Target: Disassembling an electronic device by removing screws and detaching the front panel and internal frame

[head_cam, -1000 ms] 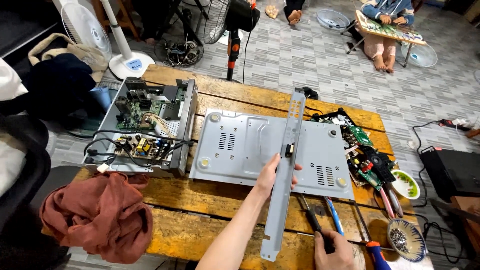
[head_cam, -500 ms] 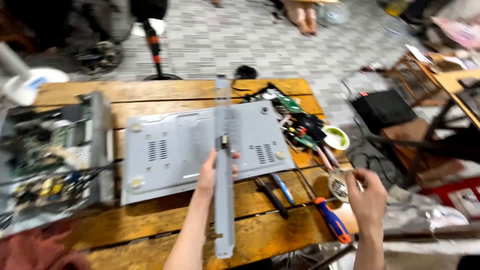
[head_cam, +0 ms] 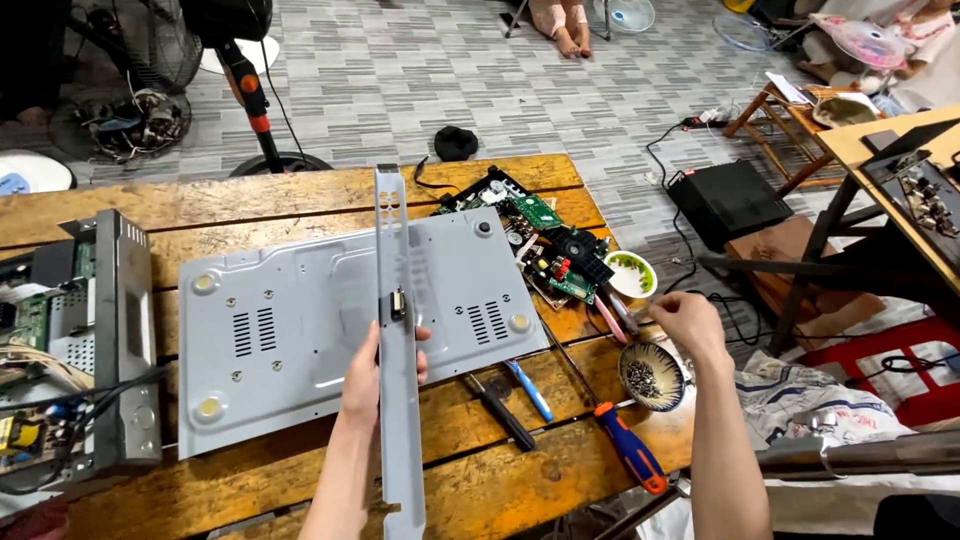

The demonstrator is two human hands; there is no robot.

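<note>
Left hand grips metal strip; right hand above screw bowl

Two hands are in view, the left hand and the right hand. There is one long metal strip, one flat grey metal cover and one open electronics box. Two small bowls stand on the table: one bowl of screws and one white bowl. At least two green circuit boards lie together. There is one orange-and-blue screwdriver, one blue pen and one black-handled tool.
</note>
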